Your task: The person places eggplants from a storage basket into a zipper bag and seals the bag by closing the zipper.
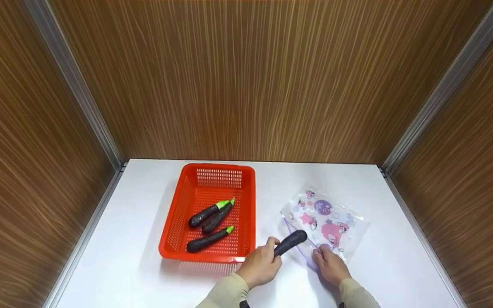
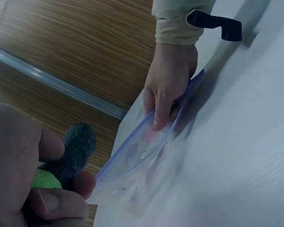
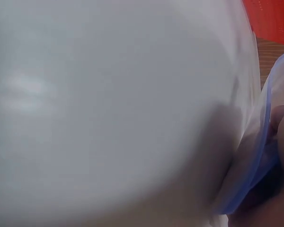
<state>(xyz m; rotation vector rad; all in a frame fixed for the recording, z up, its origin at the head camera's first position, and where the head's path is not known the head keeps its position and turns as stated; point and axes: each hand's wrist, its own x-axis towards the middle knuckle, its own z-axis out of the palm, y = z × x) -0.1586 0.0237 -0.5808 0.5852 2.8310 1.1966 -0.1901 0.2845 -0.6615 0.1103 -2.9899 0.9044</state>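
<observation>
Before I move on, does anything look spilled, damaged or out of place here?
Nothing stands out. Three eggplants lie in the red basket, the left hand holds a fourth eggplant, and the right hand grips the printed bag by its mouth.

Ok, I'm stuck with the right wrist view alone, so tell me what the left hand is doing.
Observer: The left hand holds a dark eggplant by its green-stemmed end.
Operator: Good. Now tell me what lies in the red basket, which only just shows at the top right of my view.
Observer: Three more eggplants lie in it.
</observation>
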